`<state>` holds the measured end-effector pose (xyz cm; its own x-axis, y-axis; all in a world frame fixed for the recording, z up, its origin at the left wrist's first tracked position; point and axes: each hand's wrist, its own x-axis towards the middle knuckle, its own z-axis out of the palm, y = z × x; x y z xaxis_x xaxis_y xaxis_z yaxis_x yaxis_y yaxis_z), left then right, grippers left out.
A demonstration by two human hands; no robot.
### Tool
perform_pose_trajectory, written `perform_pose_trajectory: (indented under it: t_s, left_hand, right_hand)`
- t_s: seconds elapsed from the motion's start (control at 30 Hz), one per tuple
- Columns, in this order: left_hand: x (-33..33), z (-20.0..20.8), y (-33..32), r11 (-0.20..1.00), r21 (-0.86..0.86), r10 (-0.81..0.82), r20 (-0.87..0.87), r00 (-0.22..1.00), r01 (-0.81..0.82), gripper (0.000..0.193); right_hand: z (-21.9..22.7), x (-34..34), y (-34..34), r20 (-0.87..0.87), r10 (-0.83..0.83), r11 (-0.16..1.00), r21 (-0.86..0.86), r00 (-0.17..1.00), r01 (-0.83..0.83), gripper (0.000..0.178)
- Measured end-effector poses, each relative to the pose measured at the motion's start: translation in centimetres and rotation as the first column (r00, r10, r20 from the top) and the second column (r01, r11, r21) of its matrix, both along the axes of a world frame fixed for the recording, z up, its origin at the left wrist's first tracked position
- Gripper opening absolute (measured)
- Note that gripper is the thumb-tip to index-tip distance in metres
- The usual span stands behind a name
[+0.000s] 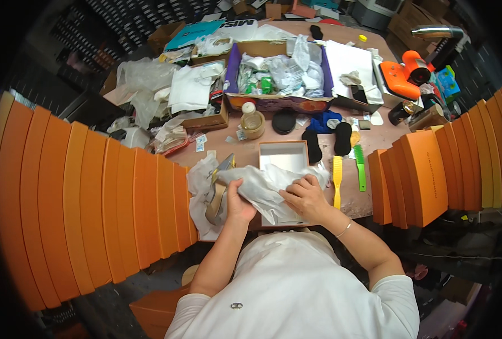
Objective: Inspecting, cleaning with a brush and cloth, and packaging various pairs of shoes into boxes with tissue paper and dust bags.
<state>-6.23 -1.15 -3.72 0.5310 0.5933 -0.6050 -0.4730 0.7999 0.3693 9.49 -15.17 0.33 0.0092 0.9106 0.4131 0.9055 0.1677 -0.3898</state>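
A crumpled white tissue-paper bundle (256,183) is held between my two hands over an open shoebox. My left hand (240,203) grips its left end, thumb up. My right hand (307,196) has its fingers curled onto the paper at the right end. Whatever the paper may enclose is hidden. Beneath lies the shoebox (285,149) with a white inside, partly covered by the paper and my hands. Just left of my left hand, a heeled shoe (216,204) rests on its side on another sheet of white paper (200,178).
Stacked orange boxes (92,198) wall the left side; more orange boxes (423,175) stand at right. Yellow (337,181) and green brushes (360,169) lie right of the shoebox. Behind are a bottle (252,123), black pads (312,146) and a purple carton (282,101) of plastic wrappings.
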Motion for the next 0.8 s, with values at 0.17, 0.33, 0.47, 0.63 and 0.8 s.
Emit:
perform_pose_trajectory:
  t_s: [0.17,0.33,0.47,0.63,0.8]
  left_hand:
    - [0.0,0.0,1.9,0.975,0.012,0.218,0.082,0.972,-0.220,0.046]
    - [-2.2,1.4,4.2,0.932,0.221,0.272,0.099,0.957,-0.287,0.055]
    - [-3.3,3.2,4.2,0.947,0.272,0.141,0.120,0.983,-0.169,0.054]
    - [-0.5,4.5,4.7,0.903,0.407,-0.160,0.015,0.987,0.140,0.053]
    - [-0.4,5.2,4.9,0.613,0.658,-0.347,-0.272,0.897,0.437,0.046]
  right_hand:
    - [-0.2,-6.9,0.4,-0.099,-0.019,0.999,0.029,0.995,0.022,0.021]
    - [2.4,-4.5,-3.6,-0.760,-0.221,0.873,-0.434,0.611,-0.223,0.010]
    - [5.9,1.6,-0.8,-0.757,-0.237,0.963,-0.099,0.609,0.252,0.031]
    - [2.6,4.0,2.8,-0.950,-0.312,0.936,-0.302,-0.026,-0.183,0.053]
    - [4.0,6.3,1.8,-0.935,-0.069,0.998,-0.060,-0.347,-0.035,0.046]
